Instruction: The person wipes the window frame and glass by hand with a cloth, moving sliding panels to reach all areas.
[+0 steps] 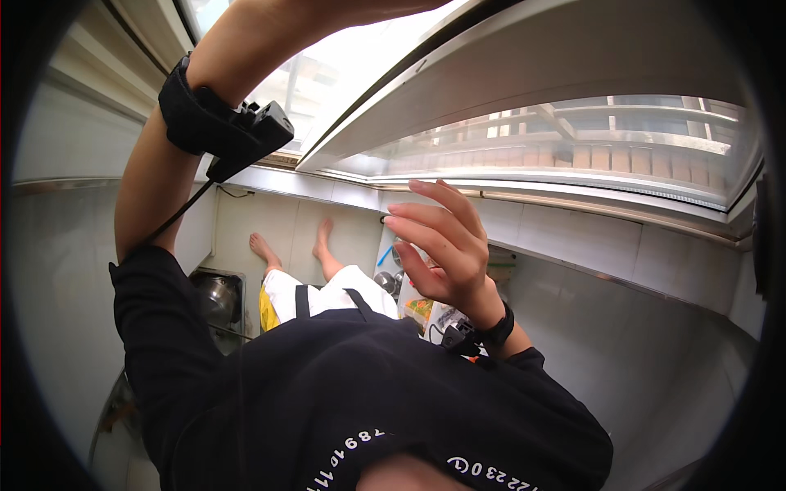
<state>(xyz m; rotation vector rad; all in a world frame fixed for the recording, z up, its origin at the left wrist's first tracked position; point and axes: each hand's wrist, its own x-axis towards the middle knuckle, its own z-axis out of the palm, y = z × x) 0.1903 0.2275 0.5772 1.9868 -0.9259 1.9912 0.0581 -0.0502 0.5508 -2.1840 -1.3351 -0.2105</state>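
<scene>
My left arm is raised at the left, with a black strap and small camera [245, 132] on it. Past the strap, my left hand [344, 15] runs close by the lens and off the top edge, so its fingers are out of view and what it touches is hidden. My right hand [445, 245] is lifted in front of my chest. It holds nothing, and its slightly bent fingers are apart. A black wrist strap [500, 325] carries another small device. Behind this hand in the view is the lower frame of a glazed window sash [552, 153].
At upper left, bright daylight comes through a window opening [285, 92]. A shiny metal pot [218, 297] stands low at the left. Metal bowls [385, 281], a blue stick-shaped item [385, 255] and food [419, 308] lie on the right side. My bare feet [322, 236] are on light floor tiles.
</scene>
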